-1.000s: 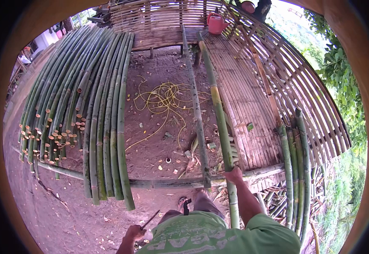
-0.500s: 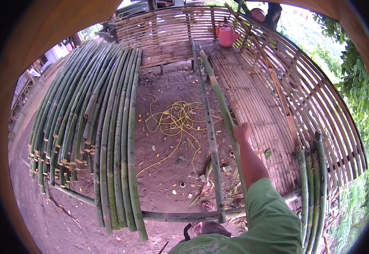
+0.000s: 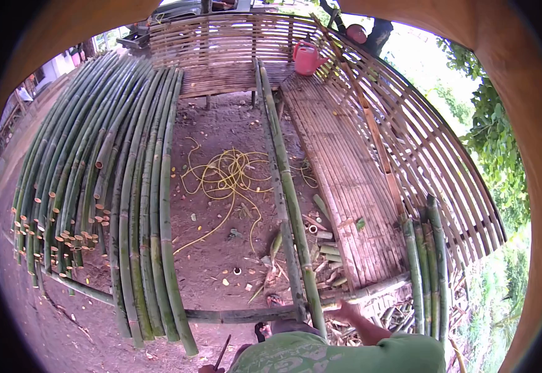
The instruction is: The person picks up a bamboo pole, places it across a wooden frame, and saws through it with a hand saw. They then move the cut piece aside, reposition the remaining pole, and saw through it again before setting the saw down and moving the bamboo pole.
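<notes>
My right hand [image 3: 344, 311] is open at the bottom of the view, beside the near end of a green bamboo pole [image 3: 288, 193] and close to the horizontal bamboo crossbar [image 3: 240, 316]. That pole lies alongside a darker bamboo pole [image 3: 276, 168], both running away from me across the crossbar. Low at the bottom edge, my left hand [image 3: 209, 369] is partly cut off. It is closed around a thin dark blade-like tool [image 3: 223, 352] that points upward. Its exact kind is too small to make out.
Many bamboo poles [image 3: 78, 143] are stacked to the left. A slatted bamboo bench [image 3: 345, 168] with a lattice back runs along the right, a red watering can [image 3: 306, 59] at its far end. Yellow hose [image 3: 230, 171] lies tangled on the ground; several short bamboo poles [image 3: 429, 267] stand right.
My right hand has let go of the green bamboo pole and drawn back toward me. The pole has moved left and down beside the darker pole. The view has shifted slightly right.
</notes>
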Action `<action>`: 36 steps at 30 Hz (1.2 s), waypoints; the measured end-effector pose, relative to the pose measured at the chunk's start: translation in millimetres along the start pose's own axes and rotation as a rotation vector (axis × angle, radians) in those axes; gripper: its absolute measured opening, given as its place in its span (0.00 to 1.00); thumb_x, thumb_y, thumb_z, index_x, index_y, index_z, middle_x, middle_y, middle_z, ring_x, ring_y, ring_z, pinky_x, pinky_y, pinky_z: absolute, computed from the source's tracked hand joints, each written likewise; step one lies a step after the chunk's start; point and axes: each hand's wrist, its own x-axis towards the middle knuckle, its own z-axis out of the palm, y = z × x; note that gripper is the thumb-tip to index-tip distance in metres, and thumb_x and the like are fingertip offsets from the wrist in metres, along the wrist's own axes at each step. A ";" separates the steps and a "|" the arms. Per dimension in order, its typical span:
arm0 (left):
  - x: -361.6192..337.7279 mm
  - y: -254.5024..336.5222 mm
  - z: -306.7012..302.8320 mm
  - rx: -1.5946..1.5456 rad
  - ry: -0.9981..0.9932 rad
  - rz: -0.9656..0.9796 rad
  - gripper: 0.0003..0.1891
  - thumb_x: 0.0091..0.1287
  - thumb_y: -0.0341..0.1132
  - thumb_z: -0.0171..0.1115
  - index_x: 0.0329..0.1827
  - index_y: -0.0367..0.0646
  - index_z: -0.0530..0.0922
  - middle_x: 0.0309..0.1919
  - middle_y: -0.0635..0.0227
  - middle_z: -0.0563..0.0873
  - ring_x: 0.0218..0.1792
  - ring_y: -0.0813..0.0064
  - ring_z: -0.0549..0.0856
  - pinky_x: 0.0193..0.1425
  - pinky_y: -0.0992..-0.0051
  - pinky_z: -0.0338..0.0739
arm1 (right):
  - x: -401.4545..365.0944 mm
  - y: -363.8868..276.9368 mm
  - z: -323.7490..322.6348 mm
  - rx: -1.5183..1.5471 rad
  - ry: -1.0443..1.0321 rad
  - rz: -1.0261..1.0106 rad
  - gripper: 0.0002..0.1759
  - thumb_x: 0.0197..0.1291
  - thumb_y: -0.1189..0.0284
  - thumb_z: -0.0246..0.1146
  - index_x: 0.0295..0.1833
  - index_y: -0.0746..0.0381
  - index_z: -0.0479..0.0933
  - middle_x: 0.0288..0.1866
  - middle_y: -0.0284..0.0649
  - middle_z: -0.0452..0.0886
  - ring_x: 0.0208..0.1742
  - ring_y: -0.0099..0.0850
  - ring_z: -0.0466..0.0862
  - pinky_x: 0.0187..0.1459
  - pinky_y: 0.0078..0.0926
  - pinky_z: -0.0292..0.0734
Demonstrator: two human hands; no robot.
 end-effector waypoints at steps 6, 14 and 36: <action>-25.3 15.3 -47.8 -0.036 0.013 -0.077 0.31 0.59 0.65 0.57 0.29 0.41 0.84 0.22 0.52 0.84 0.28 0.52 0.86 0.35 0.58 0.78 | -87.9 -36.0 56.3 0.054 -0.206 0.304 0.50 0.49 0.31 0.57 0.57 0.68 0.76 0.57 0.56 0.78 0.60 0.46 0.78 0.60 0.42 0.72; -168.0 84.1 -176.2 -0.304 0.181 -0.034 0.19 0.63 0.47 0.66 0.25 0.38 0.81 0.11 0.68 0.70 0.17 0.80 0.65 0.22 0.69 0.63 | -76.9 -48.6 58.5 0.075 0.066 0.183 0.49 0.48 0.32 0.58 0.48 0.74 0.78 0.48 0.61 0.81 0.52 0.51 0.82 0.52 0.45 0.75; 2.9 269.8 -205.5 -0.105 0.122 0.703 0.31 0.60 0.60 0.64 0.20 0.38 0.70 0.11 0.65 0.67 0.14 0.73 0.67 0.20 0.68 0.62 | -84.0 -28.9 74.4 0.458 0.065 0.176 0.45 0.44 0.38 0.67 0.54 0.68 0.75 0.46 0.55 0.81 0.50 0.46 0.82 0.52 0.40 0.75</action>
